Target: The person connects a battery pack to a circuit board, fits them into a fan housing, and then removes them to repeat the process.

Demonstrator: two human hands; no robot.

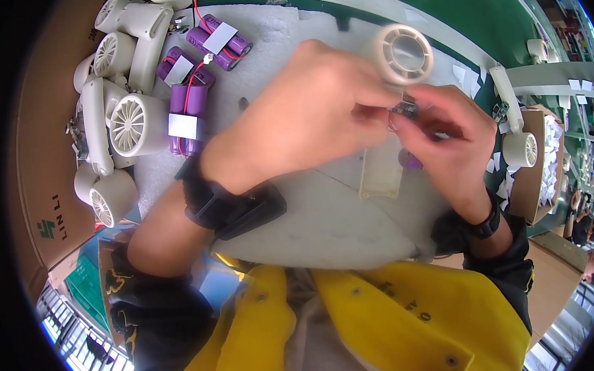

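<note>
A small dark circuit board sits between my two hands at the right of centre. The fingers of my left hand pinch at its left edge. My right hand closes its thumb and forefinger on it from the right. Just beyond my fingertips is the round head of a cream handheld fan casing. A cream handle shell shows below the hands; whether it joins that head is hidden. Under my right palm peeks a purple battery cell. Motion blurs both hands.
Several cream fan casings are piled at the left beside a cardboard box wall. Wired purple battery packs lie on the pale foam-like sheet. Another fan casing and a carton of white pieces are at the right.
</note>
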